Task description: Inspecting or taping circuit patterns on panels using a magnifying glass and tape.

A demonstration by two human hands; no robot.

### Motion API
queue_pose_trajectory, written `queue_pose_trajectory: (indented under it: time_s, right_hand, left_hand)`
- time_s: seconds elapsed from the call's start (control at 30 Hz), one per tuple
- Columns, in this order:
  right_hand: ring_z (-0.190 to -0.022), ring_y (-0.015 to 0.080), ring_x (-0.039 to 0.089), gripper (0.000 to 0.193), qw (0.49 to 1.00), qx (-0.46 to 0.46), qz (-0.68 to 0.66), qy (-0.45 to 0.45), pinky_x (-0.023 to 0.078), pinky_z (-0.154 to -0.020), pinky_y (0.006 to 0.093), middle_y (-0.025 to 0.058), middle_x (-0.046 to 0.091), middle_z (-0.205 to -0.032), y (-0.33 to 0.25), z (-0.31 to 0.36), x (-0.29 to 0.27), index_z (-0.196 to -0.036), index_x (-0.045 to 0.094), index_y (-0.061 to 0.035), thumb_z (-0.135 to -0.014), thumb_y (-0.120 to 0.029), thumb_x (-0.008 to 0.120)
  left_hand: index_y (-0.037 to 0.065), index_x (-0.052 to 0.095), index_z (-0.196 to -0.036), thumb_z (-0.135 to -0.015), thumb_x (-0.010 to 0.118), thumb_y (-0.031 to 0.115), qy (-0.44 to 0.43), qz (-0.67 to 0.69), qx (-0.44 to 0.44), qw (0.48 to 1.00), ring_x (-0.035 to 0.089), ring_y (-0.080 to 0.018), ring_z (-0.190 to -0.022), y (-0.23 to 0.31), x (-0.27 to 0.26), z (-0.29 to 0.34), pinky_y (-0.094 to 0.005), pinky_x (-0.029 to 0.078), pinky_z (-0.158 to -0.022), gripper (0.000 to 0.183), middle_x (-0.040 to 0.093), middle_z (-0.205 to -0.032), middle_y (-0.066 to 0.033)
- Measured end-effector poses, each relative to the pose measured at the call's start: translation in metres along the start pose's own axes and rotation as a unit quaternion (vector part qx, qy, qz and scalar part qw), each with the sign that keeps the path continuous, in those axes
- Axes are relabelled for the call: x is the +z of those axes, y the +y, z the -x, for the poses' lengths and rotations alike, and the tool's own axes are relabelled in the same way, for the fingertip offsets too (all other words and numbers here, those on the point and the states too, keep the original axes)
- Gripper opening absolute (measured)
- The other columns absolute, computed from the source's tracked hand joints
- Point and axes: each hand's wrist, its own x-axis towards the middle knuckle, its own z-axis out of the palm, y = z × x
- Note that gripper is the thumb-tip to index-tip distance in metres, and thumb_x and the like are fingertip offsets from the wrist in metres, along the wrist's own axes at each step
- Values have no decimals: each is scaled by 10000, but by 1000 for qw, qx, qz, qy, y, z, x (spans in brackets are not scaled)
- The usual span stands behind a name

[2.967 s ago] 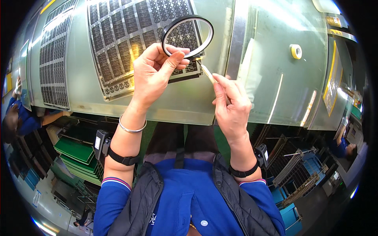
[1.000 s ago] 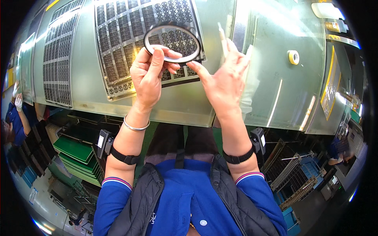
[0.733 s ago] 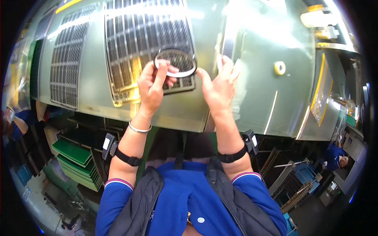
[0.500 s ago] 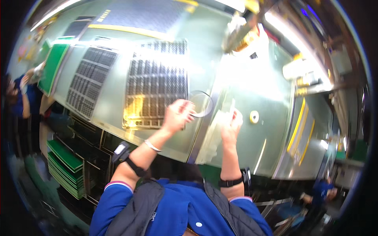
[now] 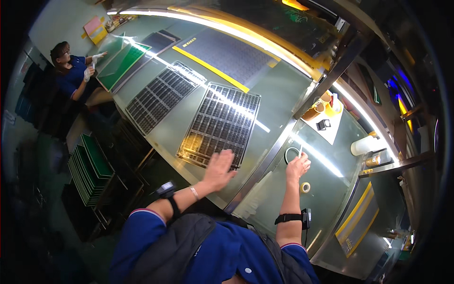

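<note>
My left hand (image 5: 219, 170) is open, fingers stretched out, over the near right corner of a dark gridded film sheet (image 5: 222, 118) on the glass-like table. I cannot tell whether the palm touches the sheet. My right hand (image 5: 297, 169) is closed on a thin white stick (image 5: 301, 148) that points up from the fingers. Right beside those fingers is a thin dark ring (image 5: 285, 156); whether the hand also grips it is unclear. A small roll of yellowish tape (image 5: 305, 188) lies on the table, close to my right wrist.
A second gridded sheet (image 5: 163, 97) and a yellow-edged grey panel (image 5: 222, 54) lie beyond. A metal divider (image 5: 265, 165) crosses the table. A white container (image 5: 364, 145) stands at right. Green boards (image 5: 90, 170) sit in a rack at lower left. A co-worker (image 5: 73, 71) handles a green panel (image 5: 125, 66).
My left hand has opened from a pinch by the ring. The ring now sits at my right hand, across the divider. The head view has turned.
</note>
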Motion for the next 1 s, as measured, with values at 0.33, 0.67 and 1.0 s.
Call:
queue_pose_trajectory:
  time_s: [0.33,0.67,1.0]
  right_hand:
    - [-1084,364,463,439,986,-166,14,-10,339,-913,487,169,536,-1104,-70,69,29,-1253,494,-37,-831,-131,570]
    - [-1071,348,490,571,987,-157,-8,31,399,-940,421,203,482,-1166,-74,87,18,-1327,429,-29,-822,-150,665]
    - [-1127,170,540,447,825,-152,-468,-276,378,-975,313,113,600,-1183,-229,112,-113,-1334,425,-38,-932,-157,580]
  left_hand:
    - [-2,508,-1218,-882,574,354,159,8,-372,915,505,-380,-1121,-141,-49,45,-475,406,-959,494,545,-1182,-225]
    - [28,607,-1182,-808,679,345,-66,191,-490,848,534,-381,-1178,-146,-77,9,-470,455,-969,496,565,-1253,-207]
    - [53,578,-1147,-855,635,282,-2,212,-403,890,585,-380,-1081,-148,-71,11,-472,485,-896,375,615,-1117,-212]
